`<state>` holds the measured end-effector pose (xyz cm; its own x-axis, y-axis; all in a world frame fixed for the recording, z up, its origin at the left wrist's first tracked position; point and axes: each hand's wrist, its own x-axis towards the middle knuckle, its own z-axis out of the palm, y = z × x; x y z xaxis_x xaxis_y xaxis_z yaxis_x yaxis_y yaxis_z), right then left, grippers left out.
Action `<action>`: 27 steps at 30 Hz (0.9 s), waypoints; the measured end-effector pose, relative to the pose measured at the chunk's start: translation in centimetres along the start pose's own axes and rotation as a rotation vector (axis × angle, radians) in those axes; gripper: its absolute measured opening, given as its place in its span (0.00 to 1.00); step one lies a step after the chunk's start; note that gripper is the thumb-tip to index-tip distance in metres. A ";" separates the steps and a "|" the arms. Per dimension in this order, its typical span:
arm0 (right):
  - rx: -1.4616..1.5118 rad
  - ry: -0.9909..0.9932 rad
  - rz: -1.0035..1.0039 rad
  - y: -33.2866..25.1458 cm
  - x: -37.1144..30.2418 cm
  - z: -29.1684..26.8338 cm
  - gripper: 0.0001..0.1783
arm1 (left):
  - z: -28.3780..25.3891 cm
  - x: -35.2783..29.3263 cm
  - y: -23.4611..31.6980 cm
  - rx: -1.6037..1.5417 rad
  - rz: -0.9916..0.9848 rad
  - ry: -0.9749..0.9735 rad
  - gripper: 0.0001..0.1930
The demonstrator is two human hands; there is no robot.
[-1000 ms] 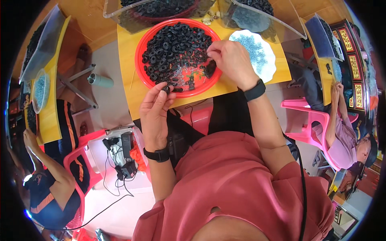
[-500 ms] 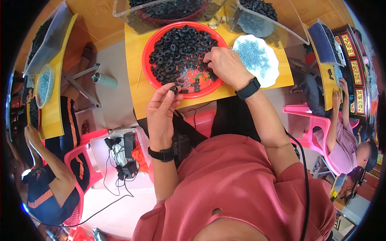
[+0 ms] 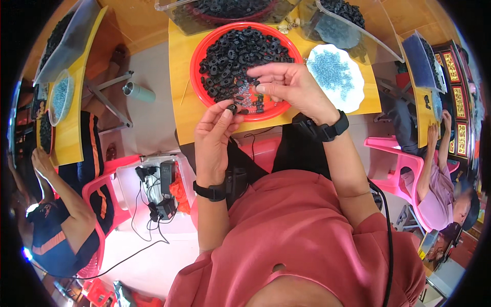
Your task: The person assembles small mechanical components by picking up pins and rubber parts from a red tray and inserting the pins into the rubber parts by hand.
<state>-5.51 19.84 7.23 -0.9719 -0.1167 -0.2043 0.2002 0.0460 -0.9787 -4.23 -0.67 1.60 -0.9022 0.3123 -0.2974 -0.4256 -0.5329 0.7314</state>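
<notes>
My left hand pinches a small round black plastic piece with a hole in it, just over the near rim of a red round tray. My right hand is above the tray's right side; its thumb and fingertips close on a small black part, whose shape is partly hidden. A heap of black plastic pieces fills the far and left parts of the tray. Nearer, tiny clear or silvery bits lie scattered among a few black pieces.
Right of the tray is a white scalloped plate with tiny bluish-silver parts. Clear bins of black pieces line the table's far edge. Two people work at side tables. A box of cables stands at lower left.
My right hand has lifted from the tray's right side and moved toward my left hand, with a black part at its fingertips. My left hand keeps its piece. The whole view has shifted slightly.
</notes>
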 end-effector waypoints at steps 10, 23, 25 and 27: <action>0.370 -0.070 0.083 0.4 -0.3 1.5 0.13 | -0.1 -0.1 0.2 0.008 -0.007 -0.022 0.12; 0.245 0.041 0.048 0.8 -0.8 4.0 0.11 | 0.3 0.0 0.0 -0.035 0.039 -0.018 0.11; 0.245 0.031 0.044 1.0 -0.8 4.1 0.11 | 0.4 0.0 0.1 -0.031 0.042 0.011 0.10; 0.231 0.038 0.028 1.1 -0.8 4.4 0.10 | 0.4 0.0 0.0 -0.034 0.045 0.009 0.10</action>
<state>-3.96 15.64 6.23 -0.9685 -0.0812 -0.2352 0.2464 -0.1802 -0.9523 -4.19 -0.39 1.88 -0.9211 0.2801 -0.2703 -0.3863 -0.5724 0.7232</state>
